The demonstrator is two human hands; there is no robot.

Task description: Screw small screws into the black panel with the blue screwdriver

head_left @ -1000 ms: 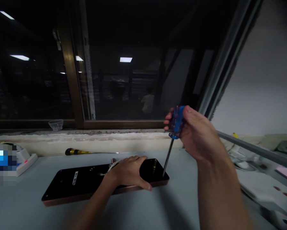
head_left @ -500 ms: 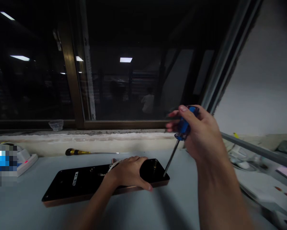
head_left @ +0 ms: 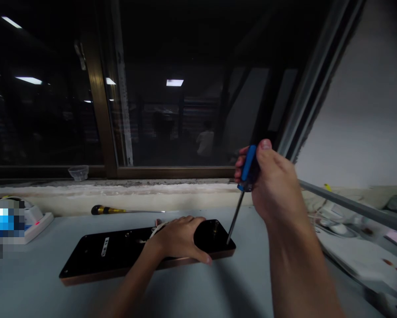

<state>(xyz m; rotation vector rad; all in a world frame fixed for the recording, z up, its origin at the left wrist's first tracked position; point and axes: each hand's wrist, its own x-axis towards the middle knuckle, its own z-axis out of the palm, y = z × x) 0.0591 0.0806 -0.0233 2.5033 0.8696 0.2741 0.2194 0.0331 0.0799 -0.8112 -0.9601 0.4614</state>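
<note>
A long black panel (head_left: 92, 258) with copper-coloured sides and a small white label lies flat on the pale blue table. Across its right half rests my left hand (head_left: 181, 238), thumb over the near edge and fingers over the far side, gripping it. My right hand (head_left: 267, 176) is wrapped round the blue handle of a screwdriver (head_left: 236, 216). The shaft slants down and its tip touches the panel's right end, near the corner. White wire shows beside my left hand, partly hidden.
Behind the panel lies a yellow and black screwdriver (head_left: 119, 210). A clear plastic cup (head_left: 78, 172) stands on the window sill. At the left edge is a white power strip (head_left: 41, 227); at the right, beyond a grey rail (head_left: 344, 201), are white items and cables.
My right hand has turned about the blue handle, its thumb now raised beside the top, and the handle has shifted slightly left. My left hand holds its place on the panel.
</note>
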